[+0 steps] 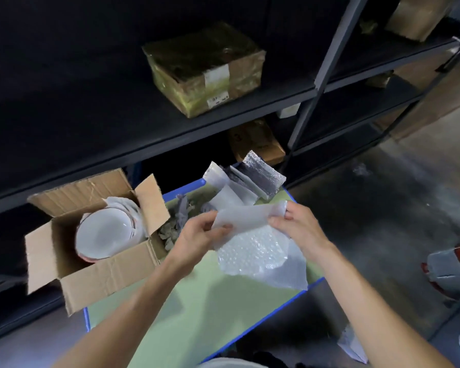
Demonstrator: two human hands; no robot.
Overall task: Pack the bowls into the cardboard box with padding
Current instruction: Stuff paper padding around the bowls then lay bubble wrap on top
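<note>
Above the green tabletop [197,309], both hands hold one white sheet [245,216] of padding stretched between them. The left grip [199,235] has its fingers curled over the sheet's 9 o'clock edge, thumb underneath, pinching it. The right grip [298,227] pinches the 3 o'clock edge between thumb and bent fingers. The sheet runs tilted, its right end higher.

Bubble wrap [252,251] lies crumpled at 6 o'clock of the sheet, between the two wrists, reaching to the tabletop's right edge. I cannot tell whether it touches the sheet.

The box [98,264] stands open at 9 o'clock of the left grip, near it but apart, its flaps spread outward. It sits at the tabletop's left edge and partly overhangs it. Inside, white bowls [104,239] are stacked and lean on their side, hollow faces turned toward the camera.

Grey scraps [170,232] lie between the box and the left grip. Silver and white pouches [260,176] are piled at 12 o'clock of the sheet, at the tabletop's far end. A dark shelf [91,115] runs behind, carrying a taped carton [205,70] at 12 o'clock.
</note>
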